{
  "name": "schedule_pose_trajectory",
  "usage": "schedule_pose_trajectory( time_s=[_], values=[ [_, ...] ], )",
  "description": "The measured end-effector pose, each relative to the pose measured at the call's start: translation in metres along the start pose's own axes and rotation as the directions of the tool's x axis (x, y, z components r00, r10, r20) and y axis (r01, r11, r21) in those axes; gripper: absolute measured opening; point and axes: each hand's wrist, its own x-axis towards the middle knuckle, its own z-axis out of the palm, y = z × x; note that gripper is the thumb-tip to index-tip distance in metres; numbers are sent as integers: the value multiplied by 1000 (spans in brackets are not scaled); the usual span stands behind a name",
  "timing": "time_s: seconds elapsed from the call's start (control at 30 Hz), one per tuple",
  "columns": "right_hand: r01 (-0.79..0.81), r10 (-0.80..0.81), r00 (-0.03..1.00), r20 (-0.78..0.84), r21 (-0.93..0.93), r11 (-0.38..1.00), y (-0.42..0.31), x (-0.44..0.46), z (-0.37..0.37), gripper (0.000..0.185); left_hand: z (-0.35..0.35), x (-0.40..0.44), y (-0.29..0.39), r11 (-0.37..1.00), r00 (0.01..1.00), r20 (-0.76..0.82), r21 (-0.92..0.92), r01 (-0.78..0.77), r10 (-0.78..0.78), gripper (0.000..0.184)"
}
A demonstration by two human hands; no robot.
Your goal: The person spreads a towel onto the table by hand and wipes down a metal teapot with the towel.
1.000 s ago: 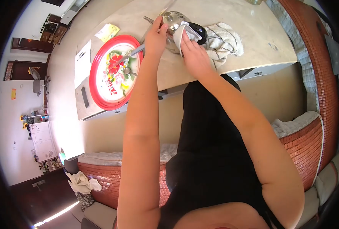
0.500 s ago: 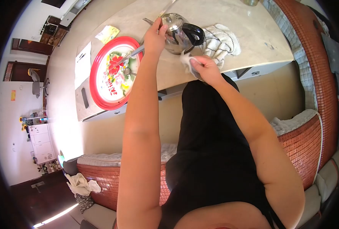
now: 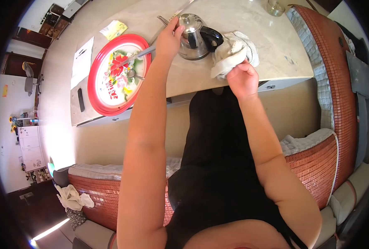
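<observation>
A shiny metal kettle (image 3: 195, 47) with a black handle (image 3: 211, 38) stands on the table, its spout toward the left. My left hand (image 3: 169, 39) is closed against its spout side near the lid, fingertips touching the body. My right hand (image 3: 243, 81) pinches the near edge of a white towel (image 3: 234, 52) with dark stripes, bunched up beside the handle. Left of my left wrist is a red-rimmed round tray (image 3: 94, 85) with a flower print. A long grey utensil (image 3: 141, 54) and a small metal spoon-like piece (image 3: 131, 73) lie on it.
Left of the tray lie a white paper (image 3: 81, 64) with pens, a yellow packet (image 3: 114, 30) and a dark remote-like bar (image 3: 81, 100). A glass bowl (image 3: 274, 7) sits at the far right of the table (image 3: 276, 45). Woven-covered sofas (image 3: 311, 159) surround me.
My right hand has moved right, away from the kettle, and the towel is now gathered up at its fingers. My left hand stays at the kettle. The view has shifted slightly.
</observation>
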Motion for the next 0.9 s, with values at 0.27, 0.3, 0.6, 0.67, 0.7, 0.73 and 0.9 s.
schedule_pose_trajectory(
  time_s=[0.27, 0.3, 0.6, 0.67, 0.7, 0.73, 0.9],
  values=[
    [-143, -226, 860, -458, -640, 755, -24, 2, 13, 30, -3, -1, 5, 995, 999, 14, 90, 40, -41, 42],
    [-118, -241, 845, -478, -606, 787, -31, 0, 10, 26, -4, -2, 6, 997, 999, 17, 67, 47, -49, 42],
    [-217, 110, 942, -316, -326, 920, 36, -1, 22, 33, -9, -1, 17, 990, 989, 60, 54, 132, -135, 40],
    [-234, 37, 956, -292, -677, 697, 48, 17, 18, 24, -10, -3, 17, 987, 986, 69, 60, 146, -150, 40],
    [-108, -96, 981, -169, -883, 458, 52, 24, 18, 20, -9, -3, 14, 992, 994, 44, 84, 94, -98, 40],
    [26, -186, 982, -4, -987, 159, 54, 32, 18, 17, -9, -1, 12, 994, 999, 18, 107, 37, -39, 40],
    [145, -122, 951, 285, -758, -636, 70, 61, 17, 18, -6, -3, 9, 993, 998, 5, 95, 65, -65, 40]
  ],
)
